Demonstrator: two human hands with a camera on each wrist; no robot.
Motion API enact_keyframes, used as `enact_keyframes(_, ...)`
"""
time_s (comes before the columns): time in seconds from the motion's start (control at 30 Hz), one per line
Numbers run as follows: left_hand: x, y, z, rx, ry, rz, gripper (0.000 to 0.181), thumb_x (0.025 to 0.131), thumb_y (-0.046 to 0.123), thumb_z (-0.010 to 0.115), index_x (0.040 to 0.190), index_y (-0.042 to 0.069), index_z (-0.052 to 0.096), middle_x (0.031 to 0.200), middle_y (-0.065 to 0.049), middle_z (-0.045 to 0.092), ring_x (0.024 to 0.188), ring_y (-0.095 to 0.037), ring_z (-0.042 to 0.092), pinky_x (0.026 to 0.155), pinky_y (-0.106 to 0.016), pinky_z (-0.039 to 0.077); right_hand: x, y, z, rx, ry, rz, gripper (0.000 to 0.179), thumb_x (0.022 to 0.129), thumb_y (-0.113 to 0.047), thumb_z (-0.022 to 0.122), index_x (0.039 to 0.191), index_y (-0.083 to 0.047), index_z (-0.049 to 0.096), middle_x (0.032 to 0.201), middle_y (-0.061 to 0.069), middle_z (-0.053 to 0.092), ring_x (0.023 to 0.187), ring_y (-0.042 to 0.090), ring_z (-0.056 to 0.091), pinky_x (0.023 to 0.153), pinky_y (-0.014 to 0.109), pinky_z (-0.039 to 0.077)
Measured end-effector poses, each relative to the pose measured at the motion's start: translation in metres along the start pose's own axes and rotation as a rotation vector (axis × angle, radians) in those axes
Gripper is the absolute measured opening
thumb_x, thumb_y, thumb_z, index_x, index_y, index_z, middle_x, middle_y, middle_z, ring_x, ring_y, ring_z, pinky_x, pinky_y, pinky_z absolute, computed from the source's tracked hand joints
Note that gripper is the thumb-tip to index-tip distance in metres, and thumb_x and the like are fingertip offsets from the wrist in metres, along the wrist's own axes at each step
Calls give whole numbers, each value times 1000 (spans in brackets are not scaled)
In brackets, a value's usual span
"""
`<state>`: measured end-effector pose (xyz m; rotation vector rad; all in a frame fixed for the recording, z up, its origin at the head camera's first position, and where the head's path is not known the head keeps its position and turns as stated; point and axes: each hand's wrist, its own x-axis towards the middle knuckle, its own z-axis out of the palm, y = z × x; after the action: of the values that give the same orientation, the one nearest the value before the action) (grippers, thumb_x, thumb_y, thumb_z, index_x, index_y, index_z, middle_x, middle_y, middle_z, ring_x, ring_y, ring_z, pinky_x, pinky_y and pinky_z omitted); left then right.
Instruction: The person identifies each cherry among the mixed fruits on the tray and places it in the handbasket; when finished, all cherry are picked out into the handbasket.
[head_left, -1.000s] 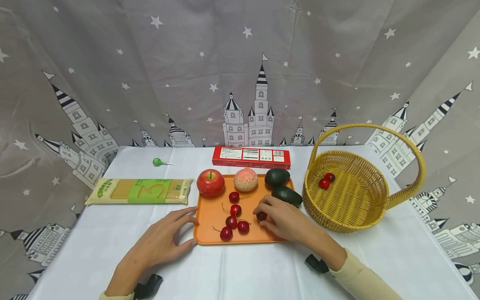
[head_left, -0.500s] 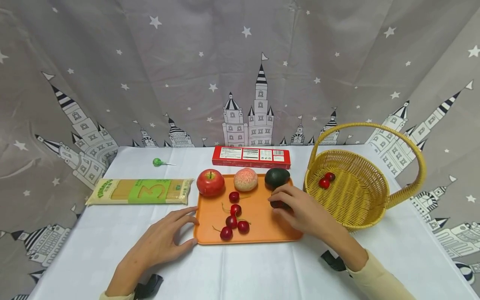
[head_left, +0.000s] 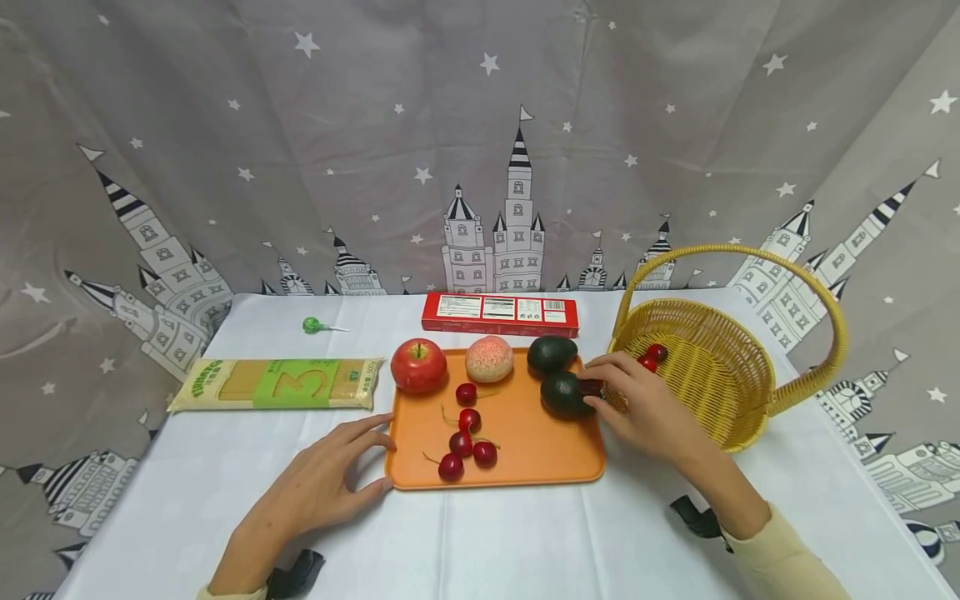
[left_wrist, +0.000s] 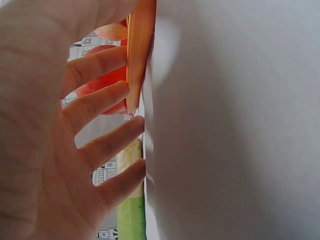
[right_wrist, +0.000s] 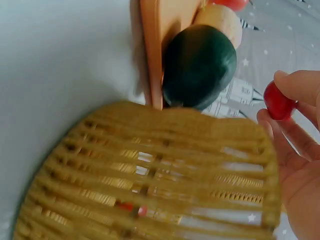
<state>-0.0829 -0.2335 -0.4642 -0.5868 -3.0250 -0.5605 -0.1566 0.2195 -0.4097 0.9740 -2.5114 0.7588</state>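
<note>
While spread left fingers [left_wrist: 102, 61] touch the tray [head_left: 536, 467], right fingers [right_wrist: 300, 137] pinch a cherry [right_wrist: 278, 103]

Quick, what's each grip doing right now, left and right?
Left grip: open, at the edge of the tray.
Right grip: closed, holding a cherry.

Tray [head_left: 540, 446] is solid orange; cherries [head_left: 485, 454] are deep red; basket [head_left: 708, 375] is a mustard-yellow weave; avocados [head_left: 566, 396] — super dark green; apple [head_left: 418, 367] red; peach [head_left: 489, 359] kinda pink, speckled; yellow pack [head_left: 277, 385] has a green band; curtain [head_left: 337, 108] — grey, white stars (black-and-white castles too).
</note>
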Motion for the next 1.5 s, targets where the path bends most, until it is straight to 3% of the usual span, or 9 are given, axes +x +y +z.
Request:
enact_keyframes(0.1,0,0,0,-1,-2,-4,35,89,45,85,119,35,70,158,-1,58,143,-32,57,113,-60,52,-4,7,-5,-11,10,14,41,83,-3,92,120,-10,75,122,4,68,107,20,69,90,43,66)
enact_keyframes(0.4,0,-1,1,-2,0,-1,35,89,45,85,119,35,70,158,-1,58,143,-32,57,113,-60,52,-15,24,-19,-46,46,53,40,84,-1,90,119,-9,73,121,2,66,98,14,66,80,32,64)
enact_keyframes(0.73,0,-1,1,-6,7,2,34,89,45,85,118,35,70,157,-2,58,143,-32,57,112,-60,52,-26,45,-27,-94,54,100,43,84,2,89,121,-10,73,120,2,69,98,18,70,80,44,65)
enact_keyframes(0.93,0,-1,1,-4,3,0,34,89,45,85,118,35,70,157,-2,58,143,-33,57,112,-60,52,-30,58,-26,-113,42,95,43,81,2,91,119,-10,74,115,4,70,93,20,69,75,44,65)
enact_keyframes(1.13,0,0,0,-5,3,1,34,89,45,85,118,35,70,157,-2,59,143,-33,57,112,-60,53,-29,68,-24,-109,-1,99,41,81,2,91,115,-11,75,110,4,72,92,20,70,77,45,63)
enact_keyframes(1.5,-1,0,1,4,14,12,34,89,45,85,118,35,70,157,-1,59,142,-32,58,112,-59,53,-25,76,-24,-90,-160,232,32,87,-4,88,117,-10,75,112,9,71,97,29,74,85,52,63)
